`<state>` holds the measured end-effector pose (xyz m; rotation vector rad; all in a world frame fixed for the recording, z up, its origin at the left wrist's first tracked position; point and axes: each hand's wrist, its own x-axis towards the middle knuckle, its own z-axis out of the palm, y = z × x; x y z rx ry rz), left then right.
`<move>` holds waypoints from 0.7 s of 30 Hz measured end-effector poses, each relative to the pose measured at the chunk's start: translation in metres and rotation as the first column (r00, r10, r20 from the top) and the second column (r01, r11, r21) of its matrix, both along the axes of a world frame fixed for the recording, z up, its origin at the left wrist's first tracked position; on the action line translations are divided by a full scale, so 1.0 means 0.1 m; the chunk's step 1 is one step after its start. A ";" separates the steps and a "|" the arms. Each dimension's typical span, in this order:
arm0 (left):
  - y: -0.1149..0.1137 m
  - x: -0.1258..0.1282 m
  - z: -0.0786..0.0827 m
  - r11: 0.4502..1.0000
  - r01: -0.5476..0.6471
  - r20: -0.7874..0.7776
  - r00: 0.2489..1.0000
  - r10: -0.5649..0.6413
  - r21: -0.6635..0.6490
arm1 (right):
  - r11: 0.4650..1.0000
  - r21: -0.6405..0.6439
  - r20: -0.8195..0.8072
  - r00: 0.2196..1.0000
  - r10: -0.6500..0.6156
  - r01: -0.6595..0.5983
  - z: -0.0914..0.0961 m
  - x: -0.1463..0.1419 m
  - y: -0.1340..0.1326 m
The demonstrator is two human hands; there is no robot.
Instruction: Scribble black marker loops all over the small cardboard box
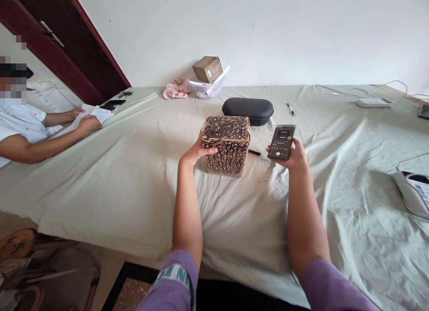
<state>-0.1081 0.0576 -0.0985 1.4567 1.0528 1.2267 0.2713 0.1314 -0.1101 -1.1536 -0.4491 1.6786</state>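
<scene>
A cardboard box (227,143) covered in black scribbled loops stands upright on the pale green cloth (134,177) near the middle. My left hand (197,152) grips its left side, fingers curled onto the front face. My right hand (295,157) holds a smartphone (282,142) upright just right of the box, its screen lit and facing me. A black pen (254,152) lies on the cloth between the box and the phone.
Behind the box sits a black oval case (248,110); farther back, a clear tub (205,88) with a small brown box (208,69), a pink cloth (175,89), a pen (290,108). Another person's arms (50,132) rest on papers at left. A white device (414,192) lies at right.
</scene>
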 end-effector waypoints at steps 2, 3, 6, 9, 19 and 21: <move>0.00 -0.01 0.00 1.000 0.007 -0.008 1.000 -0.007 0.014 | 1.000 -0.008 -0.035 0.999 -0.009 0.009 -0.09 0.05 0.03; 0.00 -0.01 0.00 1.000 0.008 -0.018 1.000 -0.008 0.021 | 1.000 -0.010 -0.055 0.998 -0.010 0.010 -0.12 0.07 0.03; -0.01 0.00 0.01 0.999 0.012 -0.048 0.999 -0.010 0.031 | 1.000 -0.012 -0.096 0.995 -0.006 0.005 -0.18 0.10 0.04; -0.02 0.00 0.03 0.999 0.023 -0.054 0.998 -0.021 0.034 | 1.000 -0.028 -0.113 0.994 0.005 -0.008 -0.20 0.09 0.03; -0.02 0.02 0.04 1.000 0.014 0.014 1.000 -0.014 0.005 | 0.999 0.010 -0.147 0.988 0.037 -0.036 -0.28 0.10 0.03; -0.02 0.01 0.04 1.000 0.011 0.012 1.000 -0.011 0.001 | 0.999 0.027 -0.154 0.987 0.043 -0.040 -0.32 0.11 0.03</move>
